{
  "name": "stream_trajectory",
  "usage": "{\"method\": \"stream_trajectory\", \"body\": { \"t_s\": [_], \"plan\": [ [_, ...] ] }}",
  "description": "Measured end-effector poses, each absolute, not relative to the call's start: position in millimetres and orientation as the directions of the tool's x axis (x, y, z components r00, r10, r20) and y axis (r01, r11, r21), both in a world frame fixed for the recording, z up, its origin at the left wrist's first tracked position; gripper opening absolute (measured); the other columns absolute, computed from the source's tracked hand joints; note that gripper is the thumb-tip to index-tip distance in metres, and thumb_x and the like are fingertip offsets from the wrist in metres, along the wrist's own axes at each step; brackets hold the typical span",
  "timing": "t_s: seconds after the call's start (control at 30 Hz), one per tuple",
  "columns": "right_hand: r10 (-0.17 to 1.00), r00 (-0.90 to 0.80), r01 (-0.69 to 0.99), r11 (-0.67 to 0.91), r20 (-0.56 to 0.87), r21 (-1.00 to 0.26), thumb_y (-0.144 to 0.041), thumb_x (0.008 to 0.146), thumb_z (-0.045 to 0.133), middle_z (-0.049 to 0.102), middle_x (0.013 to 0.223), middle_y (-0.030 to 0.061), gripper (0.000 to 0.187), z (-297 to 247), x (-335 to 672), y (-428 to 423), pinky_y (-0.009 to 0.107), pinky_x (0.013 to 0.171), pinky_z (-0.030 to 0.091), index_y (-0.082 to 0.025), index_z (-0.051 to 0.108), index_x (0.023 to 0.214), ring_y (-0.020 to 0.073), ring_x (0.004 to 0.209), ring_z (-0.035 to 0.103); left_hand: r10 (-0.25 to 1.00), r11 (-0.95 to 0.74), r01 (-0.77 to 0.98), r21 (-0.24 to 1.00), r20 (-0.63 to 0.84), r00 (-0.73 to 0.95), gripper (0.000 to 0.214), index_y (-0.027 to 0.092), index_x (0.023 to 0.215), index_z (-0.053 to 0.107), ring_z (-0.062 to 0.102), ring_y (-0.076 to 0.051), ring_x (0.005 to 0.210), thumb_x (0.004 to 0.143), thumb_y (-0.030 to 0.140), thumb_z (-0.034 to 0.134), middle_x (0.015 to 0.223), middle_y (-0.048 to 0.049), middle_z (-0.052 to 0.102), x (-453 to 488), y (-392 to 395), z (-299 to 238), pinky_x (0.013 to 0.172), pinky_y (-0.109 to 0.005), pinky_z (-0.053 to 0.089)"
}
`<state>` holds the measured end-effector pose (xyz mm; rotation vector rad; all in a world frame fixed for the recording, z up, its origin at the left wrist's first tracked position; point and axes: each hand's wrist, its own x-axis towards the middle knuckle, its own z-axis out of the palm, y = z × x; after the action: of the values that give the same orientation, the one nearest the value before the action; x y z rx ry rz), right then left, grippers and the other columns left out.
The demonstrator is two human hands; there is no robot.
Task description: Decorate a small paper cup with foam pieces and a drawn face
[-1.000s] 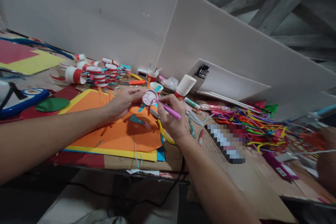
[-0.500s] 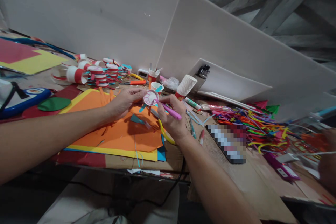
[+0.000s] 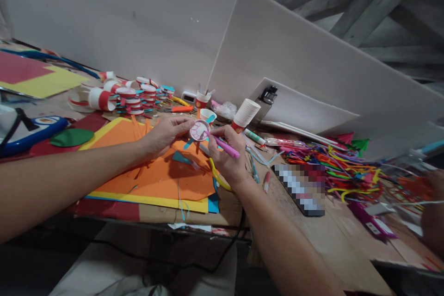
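Note:
My left hand (image 3: 166,134) pinches the edge of a small paper cup base (image 3: 198,130), a white disc with pink-purple lines drawn on it and blue and orange paper strips sticking out around it. In my right hand (image 3: 231,152) is a purple marker (image 3: 226,147), held like a pen with its tip at the disc's right part. Below both hands lie orange paper sheets (image 3: 163,178) over yellow and blue ones. The yellow handle (image 3: 219,176) of a tool shows beside my right hand, the rest partly hidden.
Several finished-looking cup pieces (image 3: 130,97) are stacked back left. A stack of paper cups (image 3: 247,113), a bottle (image 3: 266,101) and a glue tube (image 3: 255,137) stand or lie behind my right hand. Colourful pipe cleaners (image 3: 343,166) and a blurred-out phone-like slab (image 3: 300,189) lie right; another person's hand (image 3: 432,208) is far right.
Both hands keep nearly the same place. The marker tip has barely shifted on the disc, and the person's hand at far right moved slightly.

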<state>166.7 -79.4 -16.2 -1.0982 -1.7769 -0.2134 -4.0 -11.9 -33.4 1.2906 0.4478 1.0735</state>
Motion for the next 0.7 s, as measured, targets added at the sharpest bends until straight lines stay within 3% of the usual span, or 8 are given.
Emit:
{"method": "stream_trajectory", "body": {
  "t_s": [0.7],
  "plan": [
    [0.557,-0.085,0.753,0.579,0.826,-0.313,-0.023,0.084,0.059,0.065,0.075,0.0014,0.007,-17.6,166.6,-78.2,0.029,0.066,0.046,-0.019,0.057,0.079,0.014,0.069,0.059,0.828,-0.09,-0.376,0.922,0.28,0.486,0.034,0.012,0.096,0.074,0.06,-0.017,0.078,0.078,0.041,0.07,0.089,-0.0091,0.069,-2.8,-12.8,-35.4,0.07,-0.028,0.044]
  ]
}}
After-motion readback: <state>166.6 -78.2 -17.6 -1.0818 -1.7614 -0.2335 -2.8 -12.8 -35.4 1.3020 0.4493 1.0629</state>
